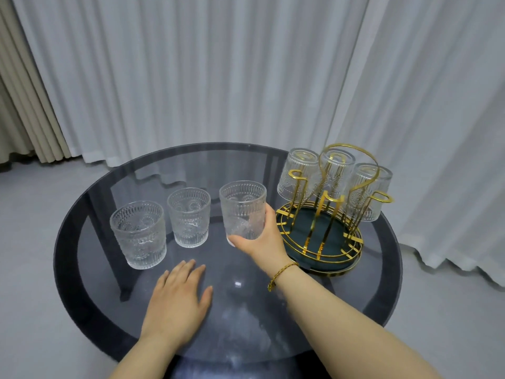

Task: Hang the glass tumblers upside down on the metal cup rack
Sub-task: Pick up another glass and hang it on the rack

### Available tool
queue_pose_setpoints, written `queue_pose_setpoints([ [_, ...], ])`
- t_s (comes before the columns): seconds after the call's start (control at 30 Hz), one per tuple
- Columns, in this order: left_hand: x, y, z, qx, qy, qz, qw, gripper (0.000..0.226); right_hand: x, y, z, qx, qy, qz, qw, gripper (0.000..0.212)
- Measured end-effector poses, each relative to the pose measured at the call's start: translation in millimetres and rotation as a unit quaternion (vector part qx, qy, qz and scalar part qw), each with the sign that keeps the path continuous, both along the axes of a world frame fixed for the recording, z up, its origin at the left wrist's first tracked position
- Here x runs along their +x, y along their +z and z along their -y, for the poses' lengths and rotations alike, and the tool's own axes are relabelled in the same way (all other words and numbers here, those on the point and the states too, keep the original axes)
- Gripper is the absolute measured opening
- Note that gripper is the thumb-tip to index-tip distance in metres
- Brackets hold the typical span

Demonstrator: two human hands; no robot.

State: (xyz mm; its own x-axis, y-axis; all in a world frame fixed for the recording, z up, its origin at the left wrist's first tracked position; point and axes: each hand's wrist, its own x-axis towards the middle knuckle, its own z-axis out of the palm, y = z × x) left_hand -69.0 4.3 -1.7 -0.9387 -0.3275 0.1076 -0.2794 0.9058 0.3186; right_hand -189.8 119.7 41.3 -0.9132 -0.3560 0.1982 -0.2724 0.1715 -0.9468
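Three clear embossed glass tumblers stand upright in a row on the round dark glass table (90, 291). My right hand (266, 236) grips the rightmost tumbler (241, 206) around its lower half, next to the rack. The middle tumbler (189, 216) and the left tumbler (138, 233) stand free. The gold metal cup rack (328, 212) with a dark green base sits at the table's right. Three tumblers hang upside down on its far prongs: a left one (296, 170), a middle one (337, 168), a right one (369, 190). Its near prongs are bare. My left hand (179, 299) lies flat on the table, fingers apart.
Pale curtains (218, 64) hang close behind the table and fall to the floor at the right, near the rack. A gold bracelet (281, 273) is on my right wrist. The table's black legs show through the glass at the left.
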Motion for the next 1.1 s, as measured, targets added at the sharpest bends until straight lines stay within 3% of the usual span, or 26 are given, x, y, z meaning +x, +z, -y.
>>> queue_pose_setpoints([
  [0.2, 1, 16, -7, 0.036, -0.004, 0.002, 0.999, 0.046, 32, 56, -81, 0.014, 0.032, -0.037, 0.999, 0.082],
  [0.33, -22, 51, -43, 0.062, -0.059, -0.079, 0.993, 0.044, 36, 92, -151, 0.084, 0.022, -0.050, 0.995, 0.072],
  [0.53, -63, 116, -111, 0.048, -0.206, -0.200, 0.957, 0.052, 36, 136, -241, 0.164, -0.079, -0.097, 0.978, 0.049],
  [0.63, -78, 130, -132, 0.012, -0.249, -0.188, 0.950, 0.060, 31, 156, -264, 0.165, -0.093, -0.087, 0.978, 0.049],
  [0.77, -88, 125, -141, -0.045, -0.273, -0.105, 0.955, 0.062, 20, 178, -277, 0.173, -0.136, -0.064, 0.973, 0.050],
  [0.9, -87, 119, -139, -0.047, -0.272, -0.111, 0.955, 0.063, 9, 193, -267, 0.215, -0.131, -0.088, 0.964, 0.043],
  [1.1, -86, 120, -136, -0.017, -0.282, -0.107, 0.953, 0.060, -10, 195, -232, 0.290, -0.097, -0.156, 0.939, 0.066],
])
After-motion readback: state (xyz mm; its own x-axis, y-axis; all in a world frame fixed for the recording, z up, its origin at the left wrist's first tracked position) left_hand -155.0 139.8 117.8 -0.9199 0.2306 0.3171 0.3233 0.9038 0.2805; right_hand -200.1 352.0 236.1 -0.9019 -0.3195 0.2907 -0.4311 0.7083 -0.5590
